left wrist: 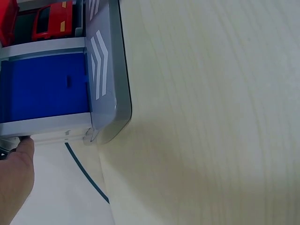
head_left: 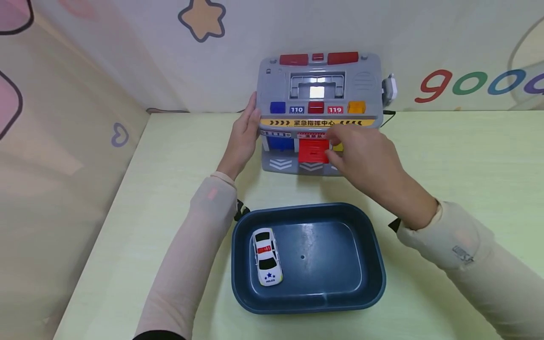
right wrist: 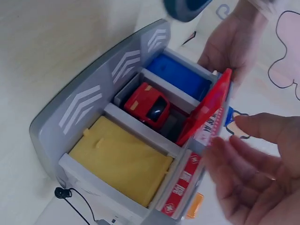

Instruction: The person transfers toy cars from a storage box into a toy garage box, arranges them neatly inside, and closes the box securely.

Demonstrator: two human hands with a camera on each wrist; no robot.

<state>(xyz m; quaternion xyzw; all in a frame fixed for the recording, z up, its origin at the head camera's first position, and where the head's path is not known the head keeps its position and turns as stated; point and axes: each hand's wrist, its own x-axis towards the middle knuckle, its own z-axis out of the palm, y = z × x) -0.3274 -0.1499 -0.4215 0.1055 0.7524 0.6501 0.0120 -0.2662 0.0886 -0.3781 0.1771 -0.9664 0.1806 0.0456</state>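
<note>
A grey toy emergency garage (head_left: 272, 85) stands against the wall. Its middle red door (head_left: 313, 152) is swung up, showing a red toy car (right wrist: 146, 107) inside that bay. On either side, the blue door (left wrist: 44, 86) and the yellow door (right wrist: 119, 159) are closed. Along the garage's left side lies my left hand (head_left: 243, 137), fingers extended against the wall of the toy. My right hand (head_left: 371, 153) hovers just by the raised red door, thumb and fingers parted with nothing between them.
Nearer to me, a dark blue tray (head_left: 323, 255) sits on the pale table (head_left: 450, 189), holding a white police car (head_left: 268, 264) at its left. A grey handle-like part (head_left: 389, 89) sticks out from the garage's right side. Behind is a printed wall cloth (head_left: 127, 56).
</note>
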